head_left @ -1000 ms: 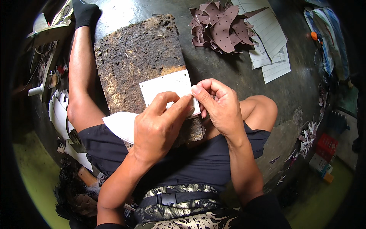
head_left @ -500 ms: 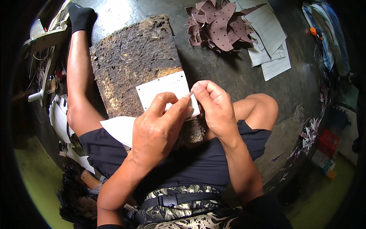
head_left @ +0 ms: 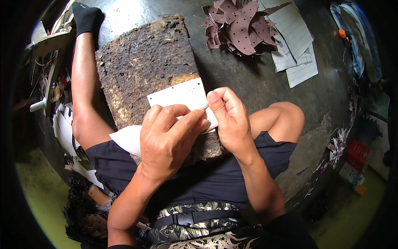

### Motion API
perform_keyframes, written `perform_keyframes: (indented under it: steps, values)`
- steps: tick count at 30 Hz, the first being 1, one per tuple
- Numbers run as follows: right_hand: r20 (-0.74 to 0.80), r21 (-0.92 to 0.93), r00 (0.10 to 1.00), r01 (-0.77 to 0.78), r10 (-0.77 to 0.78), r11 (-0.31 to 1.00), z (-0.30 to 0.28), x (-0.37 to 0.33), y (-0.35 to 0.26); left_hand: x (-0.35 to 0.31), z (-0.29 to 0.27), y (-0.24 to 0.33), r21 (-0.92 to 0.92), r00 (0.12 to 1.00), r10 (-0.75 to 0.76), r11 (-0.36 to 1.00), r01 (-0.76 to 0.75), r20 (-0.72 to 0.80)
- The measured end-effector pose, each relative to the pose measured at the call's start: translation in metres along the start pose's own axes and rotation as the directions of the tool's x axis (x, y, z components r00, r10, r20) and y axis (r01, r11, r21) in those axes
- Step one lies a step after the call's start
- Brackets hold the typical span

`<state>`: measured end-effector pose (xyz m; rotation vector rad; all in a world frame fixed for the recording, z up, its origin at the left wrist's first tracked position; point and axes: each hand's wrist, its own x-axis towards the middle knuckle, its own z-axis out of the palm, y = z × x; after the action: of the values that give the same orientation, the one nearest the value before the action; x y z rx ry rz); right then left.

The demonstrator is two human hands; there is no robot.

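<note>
A white card [head_left: 176, 94] with small dark holes near its edges lies on a worn, dark, rough block [head_left: 141, 62] between my legs. My left hand [head_left: 163, 139] rests over the card's near part, thumb and forefinger drawn together at its right side. Close against those fingertips, my right hand [head_left: 232, 122] is closed, thumb pressed on the curled forefinger. A tiny thin sliver shows between the two hands; its kind is too small to make out. A white curved piece [head_left: 127, 139] pokes out left of my left hand, its other end hidden beneath that hand.
A heap of brown, hole-dotted cut pieces [head_left: 242, 31] sits on the floor beyond the block. Beside it lie lined white sheets [head_left: 292, 33]. Cut scraps [head_left: 338, 144] and a red box [head_left: 356, 154] are at the right; white offcuts [head_left: 63, 126] lie left of my leg.
My left hand has shifted slightly left and its fingers have bunched closer together. My right hand has turned a little, still near the card's right edge. The card stays nearly in place.
</note>
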<state>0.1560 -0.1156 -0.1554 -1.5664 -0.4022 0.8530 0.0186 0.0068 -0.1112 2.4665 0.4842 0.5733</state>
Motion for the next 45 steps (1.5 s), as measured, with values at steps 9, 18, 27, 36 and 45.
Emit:
perform_keyframes:
  steps: [9,18,27,36,45]
  values:
    - [0.008,-0.007,0.998,-0.058,0.058,0.998,-0.008,0.007,0.007,-0.001,0.001,-0.001,0.012,1.0,0.006,1.0,-0.006,0.009]
    - [-0.006,-0.054,0.998,-0.068,0.068,0.996,-0.015,0.015,0.017,-0.001,-0.001,-0.001,0.068,0.999,0.024,0.997,-0.026,0.022]
    - [-0.04,-0.16,0.999,-0.01,0.004,0.987,-0.02,0.027,0.033,0.002,-0.004,-0.004,0.058,0.998,0.034,0.998,-0.036,0.044]
    - [-0.025,-0.241,0.999,-0.029,0.024,0.97,-0.023,0.035,0.033,0.01,-0.01,-0.008,0.035,0.995,0.051,0.998,-0.054,0.084]
    - [-0.054,-0.35,0.995,0.055,-0.079,0.935,-0.022,0.042,0.032,0.017,-0.017,-0.011,0.058,0.989,0.085,0.994,-0.093,0.124]
